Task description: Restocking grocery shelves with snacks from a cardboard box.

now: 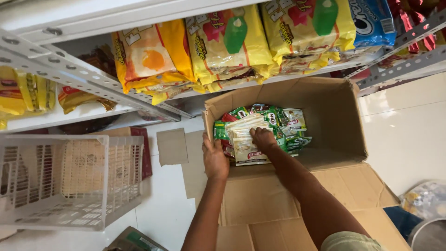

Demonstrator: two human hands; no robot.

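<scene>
Hands [263, 138] press cream sachets [245, 139] against cardboard box [334, 116] wall, right half bare.

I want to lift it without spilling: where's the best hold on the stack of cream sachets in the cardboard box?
Judging by its pose, grip the stack of cream sachets across its long side edges, from above. It lies flat, and the cardboard box walls block side approaches. The right hand rests on top; the left hand is at the box's left wall.
</scene>
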